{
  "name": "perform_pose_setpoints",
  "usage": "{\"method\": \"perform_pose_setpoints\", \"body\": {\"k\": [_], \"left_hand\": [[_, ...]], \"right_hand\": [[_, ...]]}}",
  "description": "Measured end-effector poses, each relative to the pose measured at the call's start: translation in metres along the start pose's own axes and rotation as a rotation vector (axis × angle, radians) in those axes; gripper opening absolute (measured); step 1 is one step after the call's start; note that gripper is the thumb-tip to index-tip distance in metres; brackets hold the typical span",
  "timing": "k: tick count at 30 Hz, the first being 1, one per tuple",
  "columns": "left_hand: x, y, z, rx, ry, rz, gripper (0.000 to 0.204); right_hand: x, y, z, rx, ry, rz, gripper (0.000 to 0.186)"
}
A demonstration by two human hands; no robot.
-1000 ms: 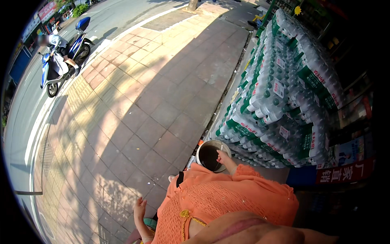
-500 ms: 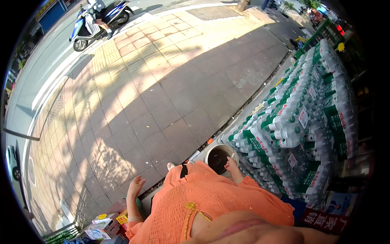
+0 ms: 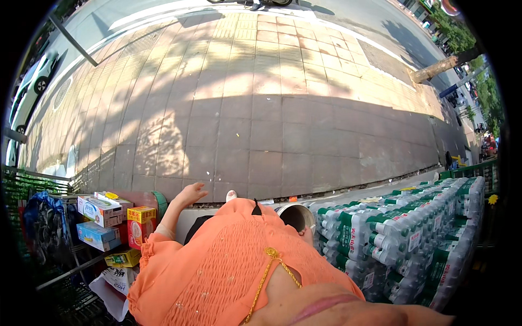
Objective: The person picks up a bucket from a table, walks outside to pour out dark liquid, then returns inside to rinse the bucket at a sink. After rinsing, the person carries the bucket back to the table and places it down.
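Observation:
My left hand (image 3: 193, 194) is out beside the orange dress I am wearing (image 3: 228, 255), with fingers apart and nothing in it. Below it are stacked cartons (image 3: 141, 228), colourful boxes. My right hand (image 3: 306, 234) is closed on the rim or handle of a pale bucket (image 3: 298, 211) at my right side, mostly behind the dress; which part I grip is unclear. Right beside the bucket stand tall stacks of shrink-wrapped clear bottles (image 3: 408, 223) with green labels. A white shoe (image 3: 231, 195) shows below the dress hem.
Tiled pavement (image 3: 261, 136) with a shadow band stretches to a kerb. A car (image 3: 32, 92) is at the left, a pole (image 3: 73, 41) near it, a tree trunk (image 3: 435, 69) at the right. A scooter and rider's foot (image 3: 255, 5) show at the top edge. Railings and bags flank the cartons.
My view has swung left, so the scooter now sits at the top middle and the bottle stacks lie lower right. The cartons and car have come into view. My right hand stays at the bucket.

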State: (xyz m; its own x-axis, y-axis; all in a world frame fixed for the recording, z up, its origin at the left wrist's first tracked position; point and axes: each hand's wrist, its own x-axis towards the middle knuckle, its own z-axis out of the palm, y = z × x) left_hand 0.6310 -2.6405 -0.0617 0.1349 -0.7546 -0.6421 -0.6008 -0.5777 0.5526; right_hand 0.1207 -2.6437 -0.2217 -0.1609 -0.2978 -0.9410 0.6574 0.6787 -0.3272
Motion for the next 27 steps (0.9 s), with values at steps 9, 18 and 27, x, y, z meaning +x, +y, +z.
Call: {"method": "perform_pose_setpoints", "body": {"k": [9,18,27], "left_hand": [[-0.030,0.013,-0.022,0.027,0.003,-0.065,0.058],[-0.070,-0.044,-0.002,-0.033,0.136,-0.112,0.058],[-0.062,-0.063,0.015,-0.084,0.133,-0.122,0.058]], "right_hand": [[0.073,0.011,-0.007,-0.098,-0.001,0.064,0.030],[0.036,0.011,0.042,-0.224,-0.123,0.101,0.029],[0.042,0.010,0.052,-0.259,-0.089,0.066,0.034]]}}
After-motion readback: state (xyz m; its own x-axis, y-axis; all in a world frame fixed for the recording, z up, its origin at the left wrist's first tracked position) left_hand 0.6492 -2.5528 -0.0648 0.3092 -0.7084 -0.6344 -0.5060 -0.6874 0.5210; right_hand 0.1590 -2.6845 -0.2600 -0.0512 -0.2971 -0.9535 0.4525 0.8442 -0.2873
